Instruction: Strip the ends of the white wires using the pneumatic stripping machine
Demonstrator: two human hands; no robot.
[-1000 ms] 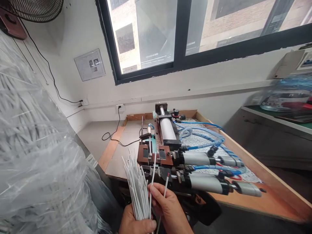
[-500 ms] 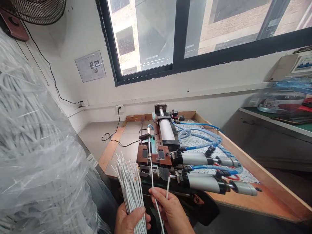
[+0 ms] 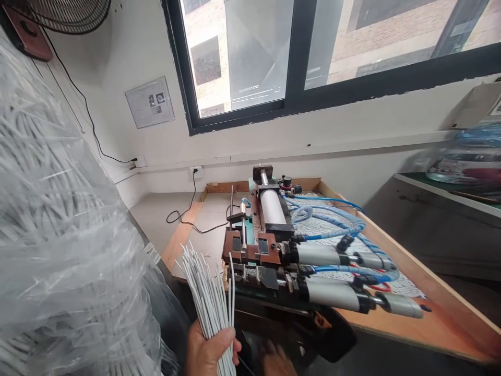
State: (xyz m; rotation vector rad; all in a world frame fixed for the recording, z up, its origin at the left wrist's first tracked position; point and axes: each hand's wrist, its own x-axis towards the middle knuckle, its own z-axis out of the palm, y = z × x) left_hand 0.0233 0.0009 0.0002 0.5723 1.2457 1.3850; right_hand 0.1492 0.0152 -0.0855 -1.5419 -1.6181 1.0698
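Observation:
My left hand is closed round a bundle of thin white wires that fans up and to the left, at the bottom centre of the view. My right hand is low at the bottom edge, blurred and mostly out of view, below the front of the machine; its fingers do not show clearly. Just beyond the wire tips stands a pneumatic wire-cutting machine with brown jaws, silver cylinders and blue air hoses.
The machine sits in a shallow wooden tray on a bench. A large clear bag of white wires fills the left side. A black power cable runs to a wall socket. A window, a fan and a shelf with a bagged item lie beyond.
My right hand held single wires up at the machine's jaws; it has dropped down to the frame's bottom edge, and those wires are no longer at the jaws. The bundle stays in my left hand.

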